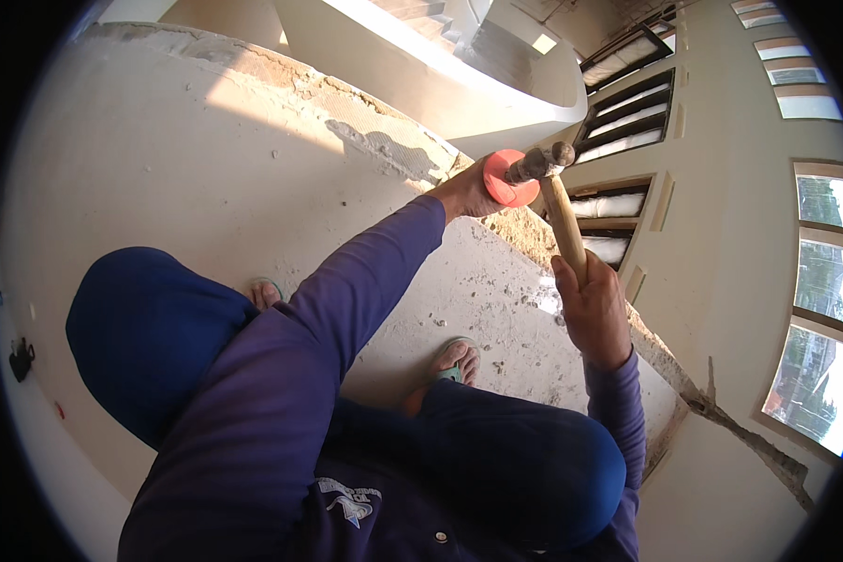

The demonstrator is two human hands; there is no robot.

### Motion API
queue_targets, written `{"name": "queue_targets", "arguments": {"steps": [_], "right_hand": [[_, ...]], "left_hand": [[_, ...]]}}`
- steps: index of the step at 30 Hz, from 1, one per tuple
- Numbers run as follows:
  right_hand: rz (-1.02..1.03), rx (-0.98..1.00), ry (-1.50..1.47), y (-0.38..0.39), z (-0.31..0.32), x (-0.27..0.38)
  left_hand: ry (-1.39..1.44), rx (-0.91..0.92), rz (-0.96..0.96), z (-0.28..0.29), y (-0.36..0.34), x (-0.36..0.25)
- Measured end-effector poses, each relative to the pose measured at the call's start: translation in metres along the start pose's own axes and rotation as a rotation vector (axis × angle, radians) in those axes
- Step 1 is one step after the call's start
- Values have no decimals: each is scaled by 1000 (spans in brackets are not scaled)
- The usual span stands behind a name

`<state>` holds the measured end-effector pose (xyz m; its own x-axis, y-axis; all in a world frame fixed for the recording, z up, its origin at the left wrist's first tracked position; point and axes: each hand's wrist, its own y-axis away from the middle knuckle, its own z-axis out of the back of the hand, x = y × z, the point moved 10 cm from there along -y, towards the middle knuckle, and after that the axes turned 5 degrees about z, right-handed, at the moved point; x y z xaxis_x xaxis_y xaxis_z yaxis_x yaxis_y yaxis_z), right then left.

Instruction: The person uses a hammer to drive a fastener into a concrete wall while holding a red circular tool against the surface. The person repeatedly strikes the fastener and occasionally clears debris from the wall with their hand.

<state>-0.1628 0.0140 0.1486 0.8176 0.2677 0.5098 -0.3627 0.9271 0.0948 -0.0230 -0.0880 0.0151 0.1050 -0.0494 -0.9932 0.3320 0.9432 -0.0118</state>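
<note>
coral-red guard (508,193), tan hammer handle (564,220), purple sleeves (370,267)

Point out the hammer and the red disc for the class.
Hammer (563,217), head view: on the wooden handle.
Red disc (512,195), head view: on the lower part of its face.

The white print (354,509) on the shirt (398,529) seems illegible.

Purple sleeves (374,267), dark blue trousers (524,459), green sandals (451,373), pale shirt emblem (351,500)
</note>
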Motion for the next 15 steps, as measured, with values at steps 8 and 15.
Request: {"name": "queue_targets", "arguments": {"steps": [8, 15], "right_hand": [[669, -632, -918, 46, 205, 145], [96, -144, 95, 6, -3, 15]], "left_hand": [[-99, -87, 63, 10, 20, 26], [106, 21, 118, 2, 12, 22]]}}
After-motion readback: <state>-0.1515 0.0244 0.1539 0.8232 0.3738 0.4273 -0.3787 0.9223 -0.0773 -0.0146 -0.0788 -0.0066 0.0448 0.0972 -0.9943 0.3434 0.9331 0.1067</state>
